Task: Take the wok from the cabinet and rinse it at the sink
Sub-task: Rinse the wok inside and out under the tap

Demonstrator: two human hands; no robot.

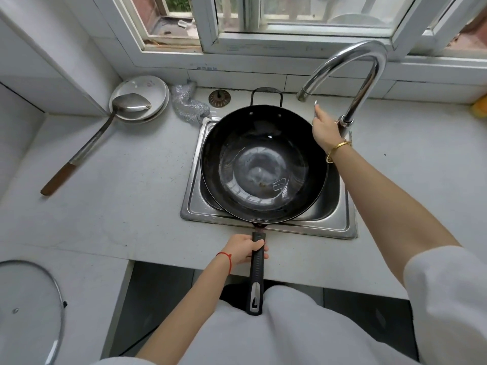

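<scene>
The black wok (264, 164) sits over the steel sink (329, 222) set in the bench (118, 196), left hand (243, 251) fingers wrapped round its long handle, right hand (324, 129) fingers closed on the tap (350, 83) lever.

**What the view hides**

The wok (263, 164) covers nearly all of the sink (345, 227); its basin floor and drain cannot be seen. The right hand (324, 129) hides the tap (369, 75) lever, so its grip cannot be told. The left hand (243, 251) wraps part of the wok's handle (257, 283). The glass lid (34, 309) is cut by the left edge. A yellow thing (480, 108) at the right edge is too cropped to name. The print on the wall tile (207, 67) is too small to read.
</scene>
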